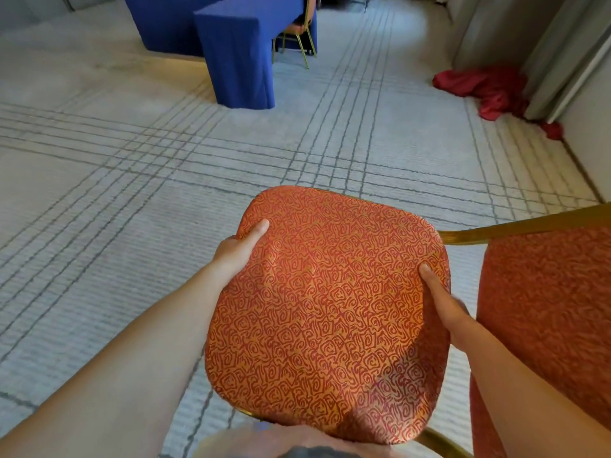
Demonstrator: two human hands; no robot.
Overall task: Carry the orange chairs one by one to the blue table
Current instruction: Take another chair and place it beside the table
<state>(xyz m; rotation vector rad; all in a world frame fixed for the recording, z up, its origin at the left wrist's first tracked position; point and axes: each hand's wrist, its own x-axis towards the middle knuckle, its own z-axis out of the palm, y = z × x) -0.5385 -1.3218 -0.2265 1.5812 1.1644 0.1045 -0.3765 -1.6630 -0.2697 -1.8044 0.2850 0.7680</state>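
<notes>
Fingers (259, 228) of the left hand (236, 247) and right hand (443, 305) clasp opposite side edges of the orange chair (330, 309) seat, thumbs on top, the rest hidden beneath. The chair sits over the carpet (99, 226), well apart from the blue table (238, 51) ahead. Recommended: keep the seat level and the grip even, and pass clear of the red cloth (489, 87).

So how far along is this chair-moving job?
Done: one orange chair already stands at the blue table. In hand: a second chair, its seat gripped at the sides by the left hand and right hand, well short of the table. Left: crossing the carpet and setting it down; any further chairs are out of view.
</notes>
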